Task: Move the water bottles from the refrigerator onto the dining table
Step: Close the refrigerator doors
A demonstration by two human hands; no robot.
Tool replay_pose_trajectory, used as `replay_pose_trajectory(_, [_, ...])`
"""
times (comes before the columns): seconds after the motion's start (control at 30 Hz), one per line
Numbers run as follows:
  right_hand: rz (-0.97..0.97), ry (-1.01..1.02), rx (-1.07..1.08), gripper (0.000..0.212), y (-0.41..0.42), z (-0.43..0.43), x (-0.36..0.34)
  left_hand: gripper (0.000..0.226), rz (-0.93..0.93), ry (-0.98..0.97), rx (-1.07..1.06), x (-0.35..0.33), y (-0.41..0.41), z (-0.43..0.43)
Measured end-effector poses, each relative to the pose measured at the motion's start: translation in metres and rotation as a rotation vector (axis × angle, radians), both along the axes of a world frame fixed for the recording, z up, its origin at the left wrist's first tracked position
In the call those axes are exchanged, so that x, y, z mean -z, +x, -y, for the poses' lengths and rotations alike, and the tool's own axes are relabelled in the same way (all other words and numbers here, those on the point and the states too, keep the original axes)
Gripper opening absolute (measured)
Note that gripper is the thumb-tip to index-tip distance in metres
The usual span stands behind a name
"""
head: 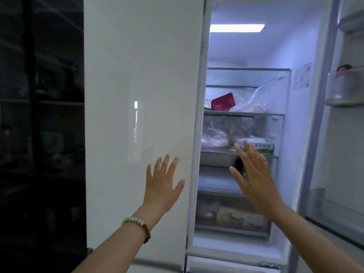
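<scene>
A white refrigerator fills the view; its left door (143, 115) is closed and its right door (346, 154) is swung open. The lit inside (246, 56) shows several shelves. My left hand (163, 184), fingers spread and holding nothing, is raised in front of the closed left door, by its right edge. My right hand (254, 174), also spread and holding nothing, is raised in front of the middle shelves. No water bottle is clearly visible among the shelf contents.
A magenta box (223, 102) and clear bags (254, 101) sit on an upper shelf. Bagged food (214, 137) and a white-and-green carton (260, 146) lie on the shelf below. A drawer (230, 215) holds food. Door bins (344, 89) hang right. Dark shelving (41, 115) stands left.
</scene>
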State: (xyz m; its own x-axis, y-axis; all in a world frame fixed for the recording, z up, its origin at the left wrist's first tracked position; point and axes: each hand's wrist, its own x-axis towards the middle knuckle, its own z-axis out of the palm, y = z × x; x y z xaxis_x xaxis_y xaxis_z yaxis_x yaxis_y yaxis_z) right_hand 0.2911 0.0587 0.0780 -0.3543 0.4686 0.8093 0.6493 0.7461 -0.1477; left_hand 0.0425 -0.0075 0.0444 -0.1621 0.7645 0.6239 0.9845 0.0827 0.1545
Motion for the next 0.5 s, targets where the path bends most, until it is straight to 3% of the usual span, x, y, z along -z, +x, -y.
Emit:
replay_pose_trajectory(0.27, [-0.053, -0.102, 0.039, 0.074, 0.148, 0.149, -0.002, 0.067, 0.027, 0.029, 0.163, 0.002, 0.141, 0.098])
replay_pose_trajectory(0.5, [-0.091, 0.031, 0.157, 0.074, 0.264, 0.207, -0.036, 0.073, 0.032, 0.113, 0.366, -0.033, 0.274, 0.125])
